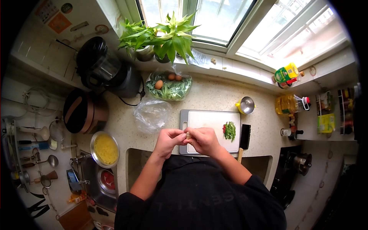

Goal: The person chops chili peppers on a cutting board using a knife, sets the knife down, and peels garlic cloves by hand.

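In front of my chest, my left hand [168, 142] and my right hand [203, 141] meet at the fingertips. Both are closed in a pinch on a small whitish piece that looks like a garlic clove [188, 135], mostly covered by the fingers. They are above the left part of a white cutting board [209, 119] with a grey edge. Chopped green pieces [229, 131] with a few red bits lie on the board's right side. Just right of the board rests a cleaver [245, 137] with a dark blade and wooden handle.
Behind the board are a metal bowl [247, 105], a crumpled plastic bag [152, 115] and a bag of greens [174, 90] with eggs on it. To the left stand a bowl of yellow food [105, 150], a sink [90, 178], a cooker [85, 112] and a blender [107, 71]. An oil bottle [287, 104] stands right.
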A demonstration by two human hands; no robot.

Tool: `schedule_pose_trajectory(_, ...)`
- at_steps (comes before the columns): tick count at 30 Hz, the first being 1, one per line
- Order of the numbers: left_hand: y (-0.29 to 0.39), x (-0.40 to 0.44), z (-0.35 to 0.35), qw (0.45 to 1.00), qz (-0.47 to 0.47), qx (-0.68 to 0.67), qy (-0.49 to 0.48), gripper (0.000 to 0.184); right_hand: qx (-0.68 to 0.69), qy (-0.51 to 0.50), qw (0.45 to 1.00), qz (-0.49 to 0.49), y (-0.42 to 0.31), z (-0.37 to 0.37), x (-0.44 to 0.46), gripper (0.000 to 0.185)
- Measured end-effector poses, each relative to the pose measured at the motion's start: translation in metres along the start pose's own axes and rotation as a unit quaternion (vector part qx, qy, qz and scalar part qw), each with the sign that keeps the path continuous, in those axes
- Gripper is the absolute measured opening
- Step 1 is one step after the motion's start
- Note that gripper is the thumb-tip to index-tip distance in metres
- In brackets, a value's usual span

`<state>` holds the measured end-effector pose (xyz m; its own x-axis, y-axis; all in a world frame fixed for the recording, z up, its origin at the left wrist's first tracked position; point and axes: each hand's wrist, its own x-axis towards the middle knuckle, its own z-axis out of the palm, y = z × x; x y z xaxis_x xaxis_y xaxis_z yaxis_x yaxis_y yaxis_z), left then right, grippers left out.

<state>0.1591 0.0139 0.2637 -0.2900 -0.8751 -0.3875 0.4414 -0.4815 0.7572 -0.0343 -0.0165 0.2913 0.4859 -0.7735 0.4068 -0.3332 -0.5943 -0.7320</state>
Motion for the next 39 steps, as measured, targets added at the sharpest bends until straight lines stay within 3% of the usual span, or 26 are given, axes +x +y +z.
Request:
schedule_pose_trajectory(16,-0.002,0.000,-0.001,1.000,-0.017,0.015,-0.016,0.023,-0.019,-0.048,0.999,-0.003,0.003,-0.002,-0.008,0.028)
schedule_pose_trajectory(25,-0.004,-0.001,0.004,1.000,-0.010,0.019,0.005,0.020,0.000,-0.076,0.997,0.031,0.000,-0.001,-0.008,0.019)
schedule_pose_trajectory(28,-0.014,0.002,0.005,0.994,0.019,0.110,0.001,0.019,-0.024,-0.099,0.994,0.035,0.002,0.003,-0.013,0.019)
schedule_pose_trajectory(31,-0.013,-0.003,0.011,0.989,0.047,0.136,0.015,0.019,0.032,-0.058,0.997,0.045,0.002,0.002,-0.013,0.027)
schedule_pose_trajectory(34,-0.011,-0.003,0.005,1.000,-0.014,0.000,-0.004,0.022,0.058,-0.057,0.992,0.094,0.005,0.000,-0.017,0.044)
schedule_pose_trajectory(39,-0.017,0.000,0.004,1.000,-0.016,-0.018,-0.013,0.026,0.161,-0.077,0.971,0.160,0.006,0.000,-0.021,0.051)
